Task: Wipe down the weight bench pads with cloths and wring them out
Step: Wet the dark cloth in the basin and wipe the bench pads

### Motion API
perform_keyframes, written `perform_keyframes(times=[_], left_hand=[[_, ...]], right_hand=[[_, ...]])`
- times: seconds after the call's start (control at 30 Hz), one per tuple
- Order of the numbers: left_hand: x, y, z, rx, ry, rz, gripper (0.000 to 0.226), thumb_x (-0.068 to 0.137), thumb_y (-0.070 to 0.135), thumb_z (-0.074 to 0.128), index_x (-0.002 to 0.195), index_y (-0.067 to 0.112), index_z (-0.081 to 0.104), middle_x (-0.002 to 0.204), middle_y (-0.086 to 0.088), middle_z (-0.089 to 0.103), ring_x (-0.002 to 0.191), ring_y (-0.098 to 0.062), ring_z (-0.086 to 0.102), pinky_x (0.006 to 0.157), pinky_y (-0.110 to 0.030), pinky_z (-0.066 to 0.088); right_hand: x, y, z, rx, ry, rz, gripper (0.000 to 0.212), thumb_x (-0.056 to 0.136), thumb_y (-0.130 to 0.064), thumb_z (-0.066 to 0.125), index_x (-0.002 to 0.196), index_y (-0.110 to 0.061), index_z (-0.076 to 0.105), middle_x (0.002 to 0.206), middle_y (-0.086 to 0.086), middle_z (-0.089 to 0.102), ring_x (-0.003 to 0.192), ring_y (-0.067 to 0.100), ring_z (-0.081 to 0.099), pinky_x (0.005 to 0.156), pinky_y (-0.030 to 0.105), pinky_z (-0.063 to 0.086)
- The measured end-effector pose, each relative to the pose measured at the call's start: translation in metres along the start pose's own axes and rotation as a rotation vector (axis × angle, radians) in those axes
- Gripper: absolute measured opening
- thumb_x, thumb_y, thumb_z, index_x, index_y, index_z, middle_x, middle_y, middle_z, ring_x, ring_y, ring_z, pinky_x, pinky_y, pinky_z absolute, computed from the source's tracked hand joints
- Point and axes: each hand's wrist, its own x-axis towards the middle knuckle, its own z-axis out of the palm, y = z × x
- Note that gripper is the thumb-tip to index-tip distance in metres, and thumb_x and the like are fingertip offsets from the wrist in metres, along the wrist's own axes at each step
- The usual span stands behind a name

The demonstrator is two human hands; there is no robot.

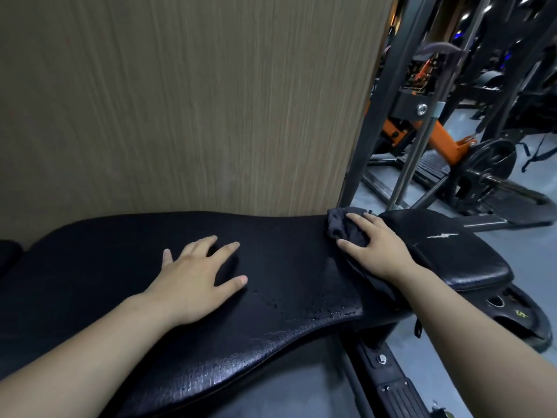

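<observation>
Two hands work on the long black bench pad (271, 267): our left hand (193, 279) lies flat on it with fingers spread apart, holding nothing. Our right hand (373, 245) presses down on a crumpled dark grey cloth (340, 226), fingers curled over it, at the pad's far end beside the smaller seat pad (452, 251). We see no containers; a weight plate (518, 315) lies on the floor below.

I read very little here, a yellow handwritten mark like "5" or "S" on the black weight plate (518, 315) under the bench, a small pale "5" on the barbell plate (472, 195), not sure, no brand readable
</observation>
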Motion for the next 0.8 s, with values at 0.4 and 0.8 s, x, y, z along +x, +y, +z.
perform_keyframes(times=[0.4, 0.8], left_hand=[[-0.013, -0.029, 0.0, 0.012, 0.012, -0.017, 0.076, 0.088, 0.076, 0.034, 0.154, 0.045, 0.011, 0.164, 0.003, 0.01, 0.151, -0.017, 0.003, 0.119, -0.061, 0.004], [-0.039, -0.08, -0.017, -0.011, 0.06, -0.098, 0.075, 0.088, 0.076, 0.032, 0.153, 0.044, 0.016, 0.164, 0.003, 0.01, 0.151, -0.016, 0.0, 0.119, -0.061, 0.002]], right_hand=[[-0.016, -0.028, 0.015, -0.026, 0.052, 0.014, 0.065, 0.085, -0.058, 0.062, 0.145, -0.039, 0.044, 0.155, -0.001, 0.037, 0.14, 0.025, 0.039, 0.112, 0.039, 0.035], [-0.038, -0.112, 0.046, -0.116, 0.017, 0.016, 0.066, 0.087, -0.063, 0.049, 0.147, -0.038, 0.039, 0.156, 0.004, 0.034, 0.14, 0.03, 0.034, 0.111, 0.045, 0.034]])
